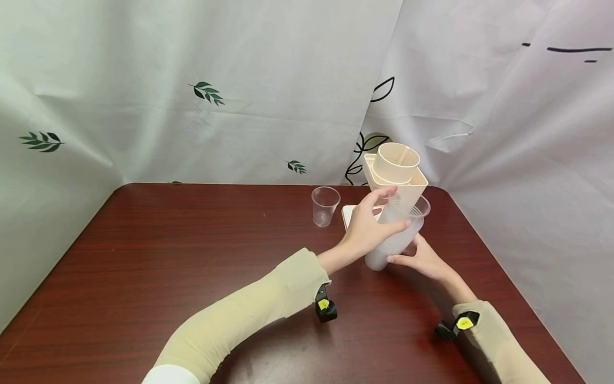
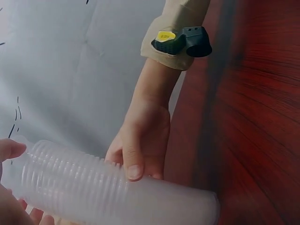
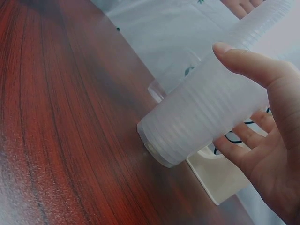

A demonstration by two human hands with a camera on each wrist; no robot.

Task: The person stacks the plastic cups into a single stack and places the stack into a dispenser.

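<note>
A long stack of clear plastic cups point(image 1: 390, 242) slants between both hands, its rims up and to the right in the head view. My right hand point(image 1: 424, 260) grips the stack's lower part, thumb on the near side and fingers behind, as the right wrist view shows. Around the rim end my left hand point(image 1: 366, 226) curls its thumb and fingers, overlapping the cream plastic stand point(image 1: 417, 184) behind. That stand has a round collar on top and a flat base. In the left wrist view, the stacked rims point(image 2: 70, 173) form close ridges.
One clear cup point(image 1: 323, 208) stands upright on the dark red wooden table point(image 1: 201, 240), left of the stand. A pale curtain point(image 1: 268, 64) with leaf prints hangs behind the table and along its right side. Black wrist cameras point(image 1: 326, 306) are strapped over both sleeves.
</note>
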